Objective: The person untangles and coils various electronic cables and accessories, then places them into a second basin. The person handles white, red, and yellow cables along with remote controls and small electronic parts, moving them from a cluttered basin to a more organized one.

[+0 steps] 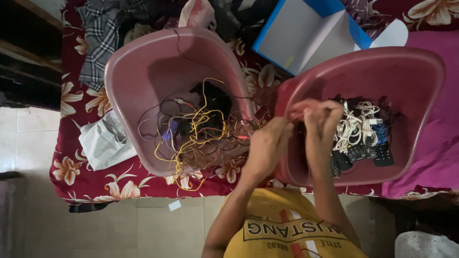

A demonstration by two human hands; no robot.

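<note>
Between the two pink plastic tubs, both hands are working at the near left rim of the right tub (430, 62). The left hand (267, 143) is curling shut, its fingers pinching the end of a thin reddish wire (299, 109) that is arching up to the other hand. The right hand (322, 122) is also closing around that same wire, fingertips pressed together over it just above the tub's rim. Both forearms are reaching up from the near edge, over a yellow shirt (287, 234) with dark lettering.

Inside the right tub, just right of the right hand, a bundle of coiled white cables (354, 126) is lying on top of dark remote controls (363, 154), with a blue coil (380, 133) beside them. The left tub (143, 62) is sitting tilted well to the left of the hands, and a loose tangle of yellow, purple and dark wires (196, 131) is spilling from it over its near rim toward the left hand.

Both tubs are resting on a maroon floral bedsheet (76, 172). At the far side, an open blue folder with pale sheets (306, 38) is lying between the tubs, and a checked grey cloth (103, 38) is bunching at the far left. A crumpled white cloth (105, 141) is lying left of the left tub, and a magenta fabric (442, 157) is covering the right edge.
</note>
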